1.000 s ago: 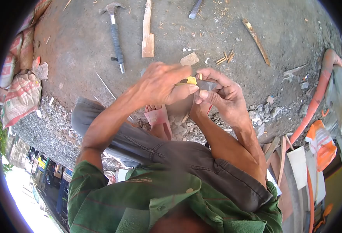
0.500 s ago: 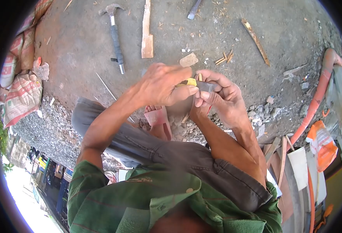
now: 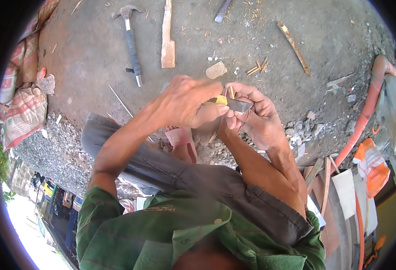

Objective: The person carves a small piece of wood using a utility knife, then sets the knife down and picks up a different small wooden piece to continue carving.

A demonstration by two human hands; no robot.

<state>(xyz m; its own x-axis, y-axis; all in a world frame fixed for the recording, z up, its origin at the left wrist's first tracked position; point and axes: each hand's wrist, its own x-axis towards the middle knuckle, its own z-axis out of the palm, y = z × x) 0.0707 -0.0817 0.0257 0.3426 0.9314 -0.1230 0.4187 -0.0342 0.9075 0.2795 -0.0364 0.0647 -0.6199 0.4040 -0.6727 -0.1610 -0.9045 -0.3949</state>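
My left hand (image 3: 186, 101) is closed, palm down, on what looks like a knife (image 3: 218, 100) with a yellow and black handle. Its broad grey blade (image 3: 239, 105) points right, across to my other hand. In the fingers of my right hand (image 3: 261, 116) is a thin wooden stick (image 3: 231, 92), upright against the blade. My right thumb presses near the blade's lower edge. Fingers hide the stick's lower part and most of the handle.
On the ground lie a claw hammer (image 3: 132, 47), a notched wood piece (image 3: 168, 38), a chisel-like tool (image 3: 222, 11), a split stick (image 3: 294, 47) and several short sticks (image 3: 257, 67). Sacks (image 3: 29, 112) stand left. An orange pipe (image 3: 364, 110) and boards (image 3: 344, 189) are right.
The whole view has shifted slightly. Both hands stay together in nearly the same pose. The blade has tilted a little and more of its face shows between the right fingers.
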